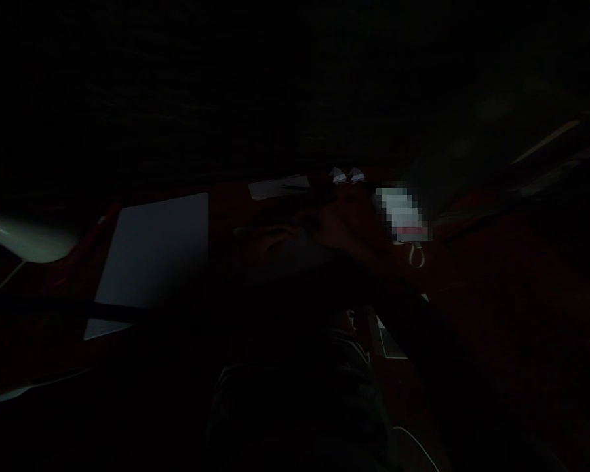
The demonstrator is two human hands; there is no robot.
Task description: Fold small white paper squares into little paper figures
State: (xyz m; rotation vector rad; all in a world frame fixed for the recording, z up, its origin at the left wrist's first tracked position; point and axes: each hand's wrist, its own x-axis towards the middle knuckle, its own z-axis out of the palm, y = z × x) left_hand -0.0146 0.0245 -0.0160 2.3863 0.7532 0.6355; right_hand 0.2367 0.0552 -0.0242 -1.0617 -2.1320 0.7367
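The picture is very dark. My left hand shows faintly as a reddish shape low over a red surface, just right of a pale sheet of paper. My right hand lies a little farther right and back, over something dark that I cannot make out. Neither hand's fingers can be told apart. Two small white folded pieces sit just beyond my right hand.
A white card on a lanyard clip lies right of my right hand. Another pale sheet lies at the back, and a pale curved object sits at the far left. Dark clothing fills the lower middle.
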